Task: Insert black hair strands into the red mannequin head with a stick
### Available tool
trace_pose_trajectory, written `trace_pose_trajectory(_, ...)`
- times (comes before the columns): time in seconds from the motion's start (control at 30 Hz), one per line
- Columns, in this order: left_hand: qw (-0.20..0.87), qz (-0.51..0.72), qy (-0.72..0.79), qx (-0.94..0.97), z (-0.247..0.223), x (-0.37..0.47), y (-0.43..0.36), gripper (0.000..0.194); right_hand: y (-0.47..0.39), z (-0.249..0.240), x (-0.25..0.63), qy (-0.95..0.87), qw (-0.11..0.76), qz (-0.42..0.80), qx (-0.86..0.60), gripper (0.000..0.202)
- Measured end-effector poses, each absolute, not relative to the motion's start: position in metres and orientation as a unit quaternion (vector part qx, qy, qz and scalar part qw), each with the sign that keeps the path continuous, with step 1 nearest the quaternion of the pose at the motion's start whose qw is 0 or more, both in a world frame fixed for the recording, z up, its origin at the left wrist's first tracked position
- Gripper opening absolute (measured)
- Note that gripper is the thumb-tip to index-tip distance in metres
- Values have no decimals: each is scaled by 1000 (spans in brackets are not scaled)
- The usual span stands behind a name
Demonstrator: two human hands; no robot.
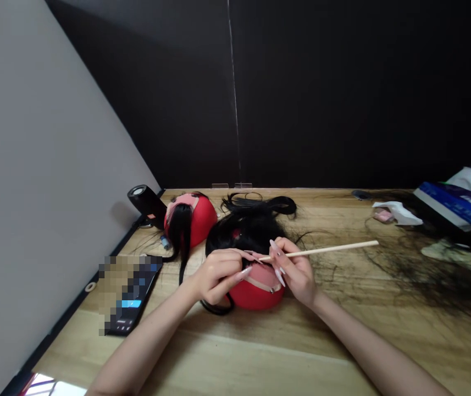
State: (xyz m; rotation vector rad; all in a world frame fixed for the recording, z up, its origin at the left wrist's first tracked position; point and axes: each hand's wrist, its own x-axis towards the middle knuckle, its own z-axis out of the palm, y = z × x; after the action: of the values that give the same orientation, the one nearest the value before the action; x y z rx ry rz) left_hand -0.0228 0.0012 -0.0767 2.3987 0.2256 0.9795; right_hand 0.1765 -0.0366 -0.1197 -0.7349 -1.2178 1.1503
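The long pale fingertips (277,248) of the right hand (297,269) are pinched closed around a thin light wooden stick (326,250), which points away to the right above the table. The left hand (216,275) has its fingers curled almost shut on a fine strand of black hair at the near edge of the red dome-shaped wig block (255,291), which stands on the pale wooden table (235,357) between the two hands and is half covered with black hair (245,231). To do this well, I think the strand should be kept tight and the stick tip held low and steady against the lace edge. Behind to the left stands a second red wig block (196,220), beside a black cylinder-shaped device (147,204) and a black phone (134,297) with a blurred screen. Loose black hair (425,275) lies to the right, near a blue and white packet (458,206); its writing is too small to read.
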Motion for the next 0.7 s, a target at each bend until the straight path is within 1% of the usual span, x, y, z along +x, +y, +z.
trace_pose_trajectory(0.1,242,367,76,895,-77,-23,1,29,-36,-127,178,-510,614,516,-311,33)
trace_pose_trajectory(0.23,221,361,67,904,-82,-25,2,28,-37,-128,178,-519,619,503,-307,30)
trace_pose_trajectory(0.43,241,369,80,894,-85,-27,3,28,-42,-121,177,-574,623,440,-298,24)
trace_pose_trajectory(0.6,243,372,85,892,-85,-26,2,31,-42,-125,177,-609,623,393,-294,18)
trace_pose_trajectory(0.7,243,373,82,892,-84,-25,2,31,-41,-127,178,-627,628,353,-298,18)
